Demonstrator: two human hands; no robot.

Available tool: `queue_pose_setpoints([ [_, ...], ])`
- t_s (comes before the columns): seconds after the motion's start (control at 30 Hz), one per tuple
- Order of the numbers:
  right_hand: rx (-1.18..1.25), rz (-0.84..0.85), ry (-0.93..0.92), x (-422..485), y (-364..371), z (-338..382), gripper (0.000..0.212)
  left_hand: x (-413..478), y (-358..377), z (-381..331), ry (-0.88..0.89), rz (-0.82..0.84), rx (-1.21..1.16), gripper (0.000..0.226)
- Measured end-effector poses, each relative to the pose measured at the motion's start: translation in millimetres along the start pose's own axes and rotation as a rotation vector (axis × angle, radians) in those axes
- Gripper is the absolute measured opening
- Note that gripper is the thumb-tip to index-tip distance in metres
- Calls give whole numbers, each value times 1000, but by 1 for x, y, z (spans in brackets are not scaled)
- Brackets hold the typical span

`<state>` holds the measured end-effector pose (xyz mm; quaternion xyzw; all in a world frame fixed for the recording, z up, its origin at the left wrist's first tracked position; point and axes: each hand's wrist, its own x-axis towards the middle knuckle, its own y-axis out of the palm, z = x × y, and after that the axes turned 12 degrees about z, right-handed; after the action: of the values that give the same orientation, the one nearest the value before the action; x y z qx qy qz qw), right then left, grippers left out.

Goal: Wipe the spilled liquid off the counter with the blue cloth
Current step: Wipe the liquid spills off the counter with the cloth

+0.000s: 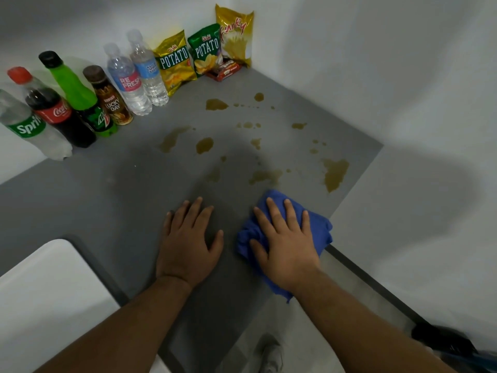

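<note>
Brown spilled liquid [334, 172] lies in several puddles and drops across the grey counter [107, 200], from the back corner to the right edge. The blue cloth [318, 224] is bunched near the counter's right front edge. My right hand [285, 243] presses flat on top of it, fingers spread, just short of the nearest puddle [265, 176]. My left hand [188, 243] rests palm down on bare counter to the left of the cloth, holding nothing.
Several drink bottles [80, 103] line the left wall, and snack bags [204, 49] plus a small red box [224, 71] fill the back corner. A white surface [51, 292] sits at the lower left. The floor and a shoe [271, 354] show below the counter's edge.
</note>
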<state>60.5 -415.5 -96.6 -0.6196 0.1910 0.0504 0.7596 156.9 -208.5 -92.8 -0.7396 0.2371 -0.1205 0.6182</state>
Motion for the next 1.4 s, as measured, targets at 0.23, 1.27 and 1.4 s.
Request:
queue_pose_setpoints([
  [0.23,13,-33,-154,-33,10,-46,66,0,-2,0,-2,16,7,65],
  [1.27,-9,32,-138,-4,-6,-18,70,1,-3,-5,8,-10,32,61],
  [1.4,-9,11,-165,-20,-1,-50,66,4,-2,-10,23,-24,19,61],
])
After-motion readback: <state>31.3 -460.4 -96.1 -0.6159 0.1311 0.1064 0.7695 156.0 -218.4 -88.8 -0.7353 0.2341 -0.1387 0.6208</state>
